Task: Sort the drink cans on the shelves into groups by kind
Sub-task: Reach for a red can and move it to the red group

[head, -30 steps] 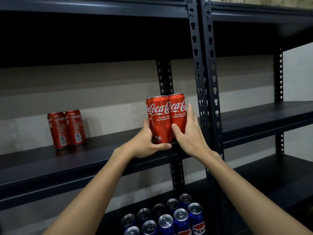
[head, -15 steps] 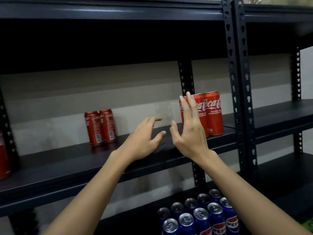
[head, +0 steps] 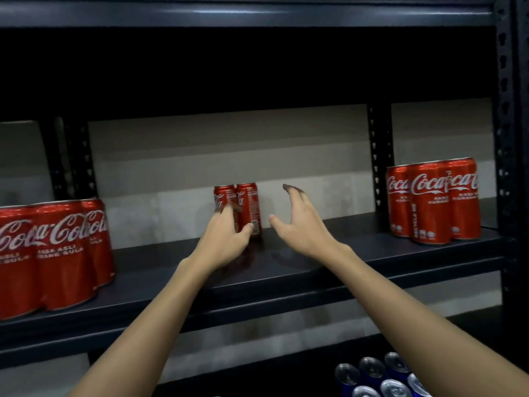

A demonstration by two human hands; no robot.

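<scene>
Two red Coca-Cola cans stand side by side at the back of the dark middle shelf, labels turned away. My left hand reaches in front of them, fingers over the left can and thumb low on the right can; I cannot tell if it touches them. My right hand hovers just right of the pair with fingers spread, holding nothing. One cluster of red Coca-Cola cans stands at the shelf's front left. Three more Coca-Cola cans are at its right end.
Blue Pepsi cans with silver tops stand packed together on the lower shelf at the bottom right. A perforated black upright bounds the bay on the right, another upright stands at the back. The shelf above hangs low overhead.
Both hands let go of the cans at the right end and moved left to the pair at the back. The view swung left, bringing the left cluster into sight.
</scene>
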